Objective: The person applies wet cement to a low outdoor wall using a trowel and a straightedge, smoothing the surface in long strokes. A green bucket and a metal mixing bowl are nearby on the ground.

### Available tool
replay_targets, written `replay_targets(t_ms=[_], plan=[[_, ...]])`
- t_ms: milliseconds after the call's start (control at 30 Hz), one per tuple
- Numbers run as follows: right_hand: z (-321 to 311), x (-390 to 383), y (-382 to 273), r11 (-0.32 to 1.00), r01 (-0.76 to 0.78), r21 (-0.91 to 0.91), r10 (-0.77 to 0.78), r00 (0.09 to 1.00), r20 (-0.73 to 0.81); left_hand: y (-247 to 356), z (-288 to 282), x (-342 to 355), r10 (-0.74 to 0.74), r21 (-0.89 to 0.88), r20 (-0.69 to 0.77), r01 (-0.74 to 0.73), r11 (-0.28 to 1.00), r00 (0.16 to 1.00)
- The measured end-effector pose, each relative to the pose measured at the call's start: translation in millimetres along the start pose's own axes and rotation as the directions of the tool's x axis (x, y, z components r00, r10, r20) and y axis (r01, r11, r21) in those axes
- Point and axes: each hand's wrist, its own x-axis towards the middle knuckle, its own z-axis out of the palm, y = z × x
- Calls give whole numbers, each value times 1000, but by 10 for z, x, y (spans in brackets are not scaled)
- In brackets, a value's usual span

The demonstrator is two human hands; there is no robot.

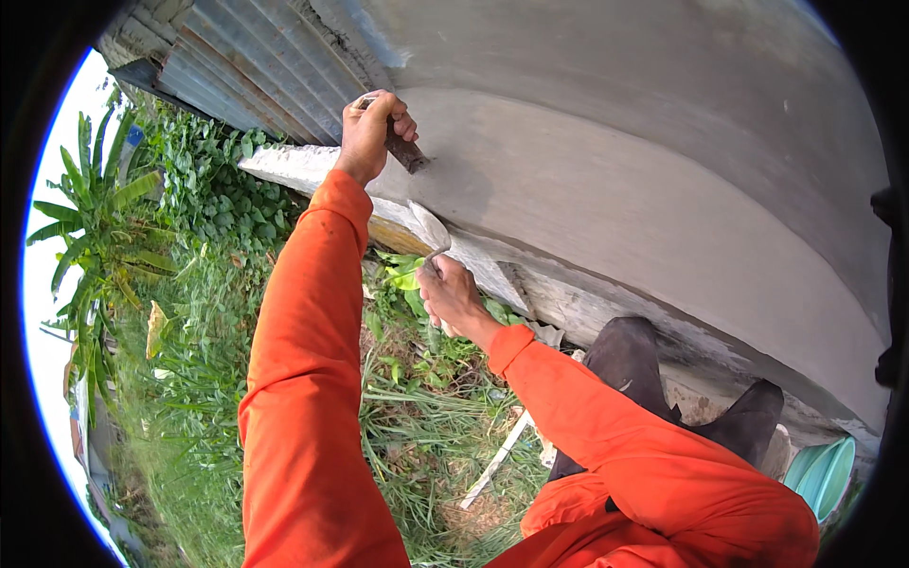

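My left hand grips a narrow dark float or block, which rests against the smooth grey plastered wall. Below it, my right hand is closed on the handle of a trowel, whose pale, coated blade points up toward the rough white ledge at the wall's edge. Both arms are in orange sleeves. The lower part of the right hand's fingers is partly turned from view.
Corrugated metal sheeting is at the upper left. A banana plant, climbing leaves and grass fill the left and middle below. My dark-clad knees are near the wall base. A turquoise bucket sits at lower right; a pale strip lies in grass.
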Motion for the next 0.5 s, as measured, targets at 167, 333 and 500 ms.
replay_targets(t_ms=[167, 333, 500], plan=[[-117, -124, -105, 913, 70, -401, -66, 998, 24, -21, 1, 8, 17, -1, -14, -17, 1000, 1000], [-94, 41, -238, 912, 114, -394, -111, 993, 29, -14, 4, 7, 15, -11, -12, -15, 1000, 1000], [-207, 12, -236, 929, 83, -359, -86, 996, 8, -19, -3, -2, 25, 0, -12, -25, 1000, 1000]])
